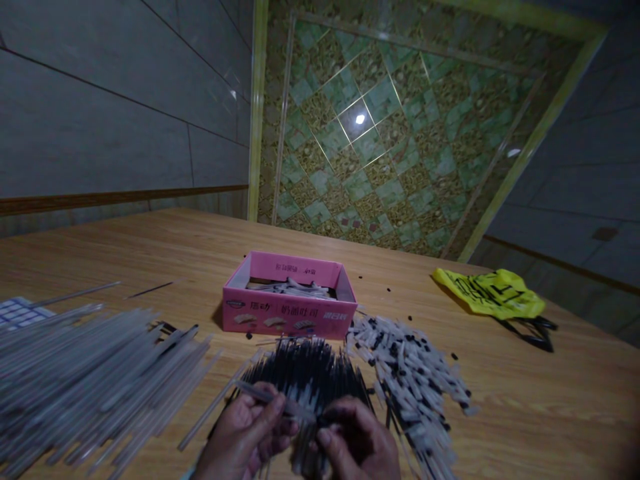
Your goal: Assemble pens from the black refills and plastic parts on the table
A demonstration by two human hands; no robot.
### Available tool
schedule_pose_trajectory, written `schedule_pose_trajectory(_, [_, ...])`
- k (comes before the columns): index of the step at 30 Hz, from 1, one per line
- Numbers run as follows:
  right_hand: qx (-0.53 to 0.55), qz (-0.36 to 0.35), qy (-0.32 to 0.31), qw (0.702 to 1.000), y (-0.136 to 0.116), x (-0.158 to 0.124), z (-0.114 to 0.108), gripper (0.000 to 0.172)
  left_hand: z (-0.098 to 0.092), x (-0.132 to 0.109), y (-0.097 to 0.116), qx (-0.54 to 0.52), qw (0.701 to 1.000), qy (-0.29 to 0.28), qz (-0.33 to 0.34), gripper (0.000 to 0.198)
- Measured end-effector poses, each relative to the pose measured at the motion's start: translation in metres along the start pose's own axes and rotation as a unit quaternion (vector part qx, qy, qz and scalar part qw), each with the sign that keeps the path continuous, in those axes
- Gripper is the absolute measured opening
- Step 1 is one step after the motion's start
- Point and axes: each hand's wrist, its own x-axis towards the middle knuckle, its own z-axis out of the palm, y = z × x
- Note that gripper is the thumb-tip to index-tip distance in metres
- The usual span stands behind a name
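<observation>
My left hand (247, 430) pinches a short translucent plastic tube (295, 409) between thumb and fingers. At the tube's right end, my right hand (360, 437) is closed, its fingertips on something small and dark that I cannot make out. Under and beyond both hands lies a dense bundle of thin black sticks (310, 363). To the right spreads a heap of short whitish pieces with black ends (420, 367). Many long clear tubes (115, 380) lie in a pile on the left.
A pink open box (290, 317) with whitish tube-like pieces inside stands behind the bundle. On the right lies a yellow plastic bag (490, 293) with black print. Small black bits dot the wooden table (530, 413). A blue-checked cloth (23, 313) shows at far left.
</observation>
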Motion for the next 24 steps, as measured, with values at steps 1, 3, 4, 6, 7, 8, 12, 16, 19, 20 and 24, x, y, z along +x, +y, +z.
schedule_pose_trajectory(1, [-0.03,-0.024,0.0,0.999,0.0,0.0,-0.001,0.02,0.0,0.0,-0.001,0.003,1.0,-0.003,0.003,0.036])
schedule_pose_trajectory(3, [-0.074,-0.067,-0.003,0.995,0.002,0.001,-0.002,0.017,-0.001,0.001,-0.003,0.012,1.0,-0.01,0.008,0.035])
schedule_pose_trajectory(4, [-0.087,-0.083,-0.006,0.993,0.002,0.001,-0.002,0.015,-0.002,0.002,-0.004,0.016,1.0,-0.012,0.011,0.035])
schedule_pose_trajectory(6, [-0.102,-0.105,-0.009,0.989,0.004,0.001,-0.003,0.012,-0.003,0.004,-0.006,0.025,0.999,-0.016,0.012,0.035])
schedule_pose_trajectory(7, [-0.105,-0.113,-0.012,0.988,0.005,0.001,-0.003,0.011,-0.004,0.005,-0.006,0.029,0.999,-0.018,0.011,0.035])
schedule_pose_trajectory(8, [-0.108,-0.12,-0.015,0.987,0.005,0.002,-0.004,0.01,-0.005,0.006,-0.007,0.031,0.999,-0.021,0.009,0.035])
schedule_pose_trajectory(12, [-0.137,-0.136,-0.026,0.981,0.006,0.003,-0.007,0.009,-0.005,0.005,-0.008,0.04,0.999,-0.029,0.009,0.036])
schedule_pose_trajectory(16, [-0.13,-0.112,-0.017,0.985,0.008,0.002,-0.007,0.01,-0.007,0.007,-0.01,0.05,0.998,-0.027,0.023,0.036])
schedule_pose_trajectory(19, [-0.068,-0.043,-0.012,0.997,0.011,-0.001,-0.004,0.016,-0.011,0.012,-0.012,0.078,0.994,-0.051,0.049,0.035])
schedule_pose_trajectory(20, [-0.044,-0.016,-0.011,0.999,0.012,-0.002,-0.002,0.019,-0.012,0.014,-0.013,0.09,0.992,-0.063,0.059,0.034])
schedule_pose_trajectory(24, [0.04,0.055,-0.021,0.997,0.011,-0.005,0.003,0.03,-0.012,0.014,-0.015,0.111,0.986,-0.079,0.097,0.033])
